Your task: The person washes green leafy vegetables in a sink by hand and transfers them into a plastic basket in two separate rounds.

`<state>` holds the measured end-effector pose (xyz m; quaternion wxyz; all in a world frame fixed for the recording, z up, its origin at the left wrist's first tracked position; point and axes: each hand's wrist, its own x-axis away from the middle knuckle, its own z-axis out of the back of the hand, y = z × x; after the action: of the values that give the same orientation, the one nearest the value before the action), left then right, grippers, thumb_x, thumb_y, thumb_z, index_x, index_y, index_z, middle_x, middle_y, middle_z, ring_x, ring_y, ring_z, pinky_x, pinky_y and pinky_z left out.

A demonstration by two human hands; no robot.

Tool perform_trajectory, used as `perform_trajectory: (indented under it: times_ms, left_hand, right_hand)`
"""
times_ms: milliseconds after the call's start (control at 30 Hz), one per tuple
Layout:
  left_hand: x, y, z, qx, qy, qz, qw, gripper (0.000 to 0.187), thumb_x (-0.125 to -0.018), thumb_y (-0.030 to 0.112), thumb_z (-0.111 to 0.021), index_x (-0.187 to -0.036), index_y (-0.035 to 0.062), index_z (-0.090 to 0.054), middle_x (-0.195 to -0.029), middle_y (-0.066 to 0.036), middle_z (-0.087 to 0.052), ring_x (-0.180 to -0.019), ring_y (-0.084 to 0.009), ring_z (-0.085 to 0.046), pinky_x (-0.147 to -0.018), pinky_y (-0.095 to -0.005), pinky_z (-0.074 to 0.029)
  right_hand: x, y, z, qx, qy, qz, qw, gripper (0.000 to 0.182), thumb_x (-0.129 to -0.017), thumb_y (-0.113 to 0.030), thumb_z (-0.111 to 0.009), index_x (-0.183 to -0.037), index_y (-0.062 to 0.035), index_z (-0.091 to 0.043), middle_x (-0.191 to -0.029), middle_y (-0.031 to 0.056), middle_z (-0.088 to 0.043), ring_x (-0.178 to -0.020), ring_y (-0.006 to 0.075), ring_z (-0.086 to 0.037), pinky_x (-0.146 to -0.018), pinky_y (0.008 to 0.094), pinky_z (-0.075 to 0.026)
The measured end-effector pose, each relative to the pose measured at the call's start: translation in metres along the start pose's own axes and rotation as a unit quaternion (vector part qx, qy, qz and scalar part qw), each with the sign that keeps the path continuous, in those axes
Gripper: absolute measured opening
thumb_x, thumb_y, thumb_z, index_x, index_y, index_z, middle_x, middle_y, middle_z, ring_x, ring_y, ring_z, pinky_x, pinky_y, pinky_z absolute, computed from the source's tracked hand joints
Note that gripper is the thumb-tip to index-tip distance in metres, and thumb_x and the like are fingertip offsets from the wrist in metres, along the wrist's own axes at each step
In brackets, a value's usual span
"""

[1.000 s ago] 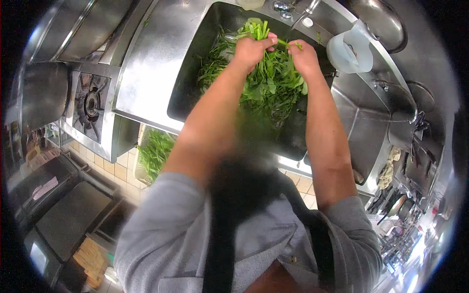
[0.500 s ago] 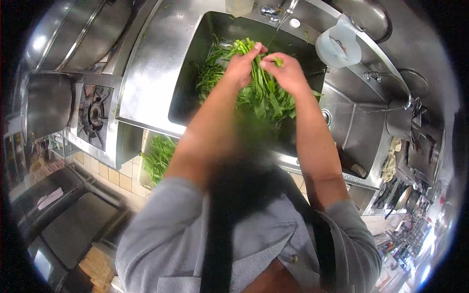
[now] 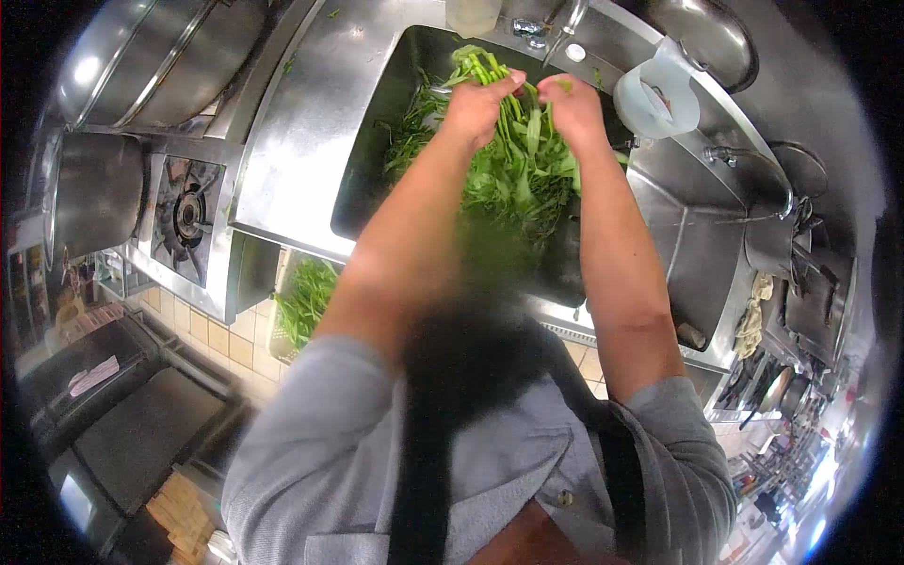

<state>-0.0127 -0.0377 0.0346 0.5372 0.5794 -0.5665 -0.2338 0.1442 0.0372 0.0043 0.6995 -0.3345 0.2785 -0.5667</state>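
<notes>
My left hand point(image 3: 476, 111) is closed around a bunch of long-stemmed leafy greens point(image 3: 527, 174), held over the sink point(image 3: 358, 202). Cut-looking stem ends and a few leaves stick up above my thumb, while the leaves hang down below. Just to the right, my right hand point(image 3: 576, 111) is pinched, with a bit of green stem at its slightly blurred fingertips. More loose greens point(image 3: 405, 146) lie in the sink on the left, partly behind my left hand and forearm.
Taps point(image 3: 529, 33) stand at the sink's back edge. A translucent plastic jug point(image 3: 654, 94) sits at the back right, by a second steel basin point(image 3: 697, 245). Below the counter on the left is a basket of greens point(image 3: 306, 301). A gas burner point(image 3: 191, 215) is farther left.
Both hands have moved slightly up in view with the greens, and my right hand has drawn away to the right from my left. The view has shifted a little.
</notes>
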Motion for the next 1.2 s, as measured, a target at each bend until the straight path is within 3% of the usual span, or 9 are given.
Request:
perform_trajectory:
  times_ms: [67, 200, 400, 567, 767, 833, 1000, 1167, 1200]
  left_hand:
    - [-0.012, -0.006, 0.007, 0.038, -0.007, 0.001, 0.999, 0.021, -0.083, 0.02, -0.074, -0.091, 0.0012, -0.071, -0.092, -0.004, -0.068, -0.09, -0.0162, -0.058, -0.082, -0.0341, -0.045]
    - [-0.014, -0.004, 0.015, 0.013, 0.032, 0.01, 0.999, 0.026, -0.078, 0.024, -0.079, -0.084, -0.0001, -0.07, -0.096, -0.007, -0.067, -0.097, -0.0186, -0.056, -0.09, -0.0384, -0.043]
    - [-0.017, 0.0, -0.001, 0.01, 0.098, 0.049, 0.994, 0.044, -0.075, 0.024, -0.083, -0.094, -0.0093, -0.063, -0.095, -0.015, -0.064, -0.075, -0.0218, -0.06, -0.063, -0.0391, -0.049]
    - [-0.01, 0.0, -0.009, 0.01, 0.078, 0.035, 0.996, 0.046, -0.074, 0.026, -0.084, -0.095, -0.0095, -0.062, -0.086, -0.012, -0.065, -0.07, -0.02, -0.059, -0.061, -0.0381, -0.048]
    - [-0.009, -0.007, -0.01, 0.046, 0.093, 0.038, 0.994, 0.061, -0.075, 0.028, -0.083, -0.106, -0.016, -0.056, -0.101, -0.019, -0.064, -0.083, -0.025, -0.062, -0.072, -0.0394, -0.051]
    - [-0.023, -0.016, 0.004, 0.043, 0.128, 0.051, 0.99, 0.071, -0.075, 0.029, -0.083, -0.116, -0.0193, -0.05, -0.113, -0.024, -0.06, -0.099, -0.0292, -0.059, -0.086, -0.0419, -0.049]
    - [-0.019, -0.01, 0.034, 0.003, 0.146, 0.078, 0.986, 0.048, -0.075, 0.03, -0.083, -0.093, -0.0107, -0.067, -0.123, -0.026, -0.056, -0.116, -0.0326, -0.051, -0.105, -0.049, -0.033]
    - [-0.029, -0.028, 0.046, -0.022, 0.146, 0.076, 0.986, 0.032, -0.075, 0.029, -0.083, -0.081, 0.0005, -0.071, -0.101, -0.019, -0.065, -0.091, -0.0245, -0.062, -0.08, -0.0422, -0.049]
    - [-0.022, -0.022, 0.04, -0.026, 0.124, 0.091, 0.988, 0.032, -0.075, 0.03, -0.083, -0.08, 0.0003, -0.07, -0.098, -0.017, -0.066, -0.084, -0.023, -0.062, -0.074, -0.0409, -0.049]
  right_hand:
    - [-0.004, 0.002, 0.007, -0.206, 0.041, -0.131, 0.969, 0.027, -0.085, -0.023, -0.057, -0.097, -0.0012, -0.068, -0.083, 0.0069, -0.068, -0.069, 0.0173, -0.06, -0.065, 0.0312, -0.047]
    - [0.004, -0.008, 0.023, -0.368, 0.033, -0.103, 0.923, 0.02, -0.085, -0.02, -0.061, -0.094, -0.0028, -0.067, -0.079, 0.005, -0.065, -0.067, 0.0142, -0.058, -0.062, 0.0288, -0.046]
    - [0.025, -0.032, -0.003, 0.169, -0.063, 0.127, 0.975, 0.026, -0.084, -0.03, -0.061, -0.101, -0.0109, -0.068, -0.103, 0.0154, -0.066, -0.098, 0.0376, -0.062, -0.087, 0.0451, -0.049]
    - [0.033, -0.042, -0.012, 0.26, -0.028, 0.089, 0.961, 0.028, -0.082, -0.032, -0.06, -0.099, -0.0113, -0.068, -0.105, 0.0134, -0.062, -0.099, 0.0347, -0.061, -0.085, 0.0467, -0.05]
    - [0.009, 0.007, -0.012, -0.006, 0.029, 0.002, 1.0, 0.029, -0.084, -0.03, -0.058, -0.101, -0.0098, -0.07, -0.099, 0.0113, -0.067, -0.089, 0.0302, -0.064, -0.076, 0.0414, -0.05]
    - [0.008, 0.011, 0.009, -0.212, 0.036, -0.179, 0.96, 0.028, -0.086, -0.025, -0.057, -0.1, -0.006, -0.07, -0.094, 0.0091, -0.068, -0.079, 0.022, -0.064, -0.07, 0.0341, -0.049]
    - [0.004, 0.039, 0.062, -0.441, 0.135, -0.132, 0.877, 0.022, -0.091, -0.019, -0.057, -0.103, -0.0028, -0.063, -0.084, 0.0074, -0.059, -0.073, 0.0196, -0.057, -0.069, 0.033, -0.05]
    - [0.001, 0.02, 0.088, -0.43, 0.184, -0.082, 0.88, 0.027, -0.088, -0.027, -0.065, -0.098, -0.0018, -0.067, -0.087, 0.0085, -0.064, -0.068, 0.0179, -0.061, -0.061, 0.0304, -0.05]
    - [0.009, 0.001, 0.081, -0.291, 0.14, -0.071, 0.944, 0.029, -0.087, -0.031, -0.067, -0.099, -0.0047, -0.067, -0.086, 0.0077, -0.065, -0.066, 0.0172, -0.061, -0.061, 0.0308, -0.051]
